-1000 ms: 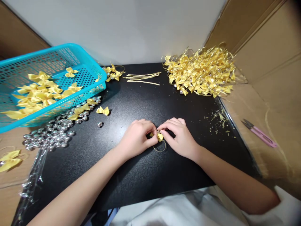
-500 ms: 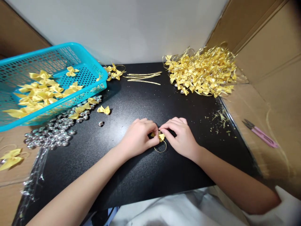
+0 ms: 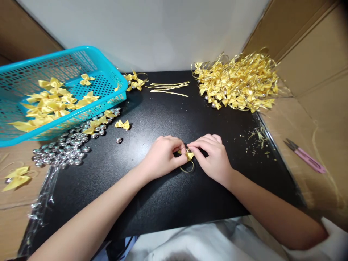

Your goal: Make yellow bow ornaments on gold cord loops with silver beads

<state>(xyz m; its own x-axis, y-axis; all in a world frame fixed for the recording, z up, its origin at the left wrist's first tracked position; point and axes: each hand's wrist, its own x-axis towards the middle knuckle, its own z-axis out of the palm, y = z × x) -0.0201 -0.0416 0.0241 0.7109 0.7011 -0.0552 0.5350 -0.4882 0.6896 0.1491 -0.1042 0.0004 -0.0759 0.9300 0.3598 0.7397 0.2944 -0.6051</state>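
Both hands meet over the middle of the black table. A yellow ribbon bow is pinched between the thumb and fingers of my left hand, which cover part of it. From the bow a thin gold cord loop hangs toward me. My right hand has its thumb and index finger close together at the bow's upper right side; what they grip is too small to make out. To the left lie a loose yellow bow and a single silver bead.
A turquoise basket of yellow bows stands at the left, with silver beads in front. Gold cords lie at the back. A heap of corded bows sits back right. Pink-handled snips rest on cardboard at the right.
The view has shifted slightly, moving the whole scene a little to the right. Both hands stay at the bow, with only small finger movement.
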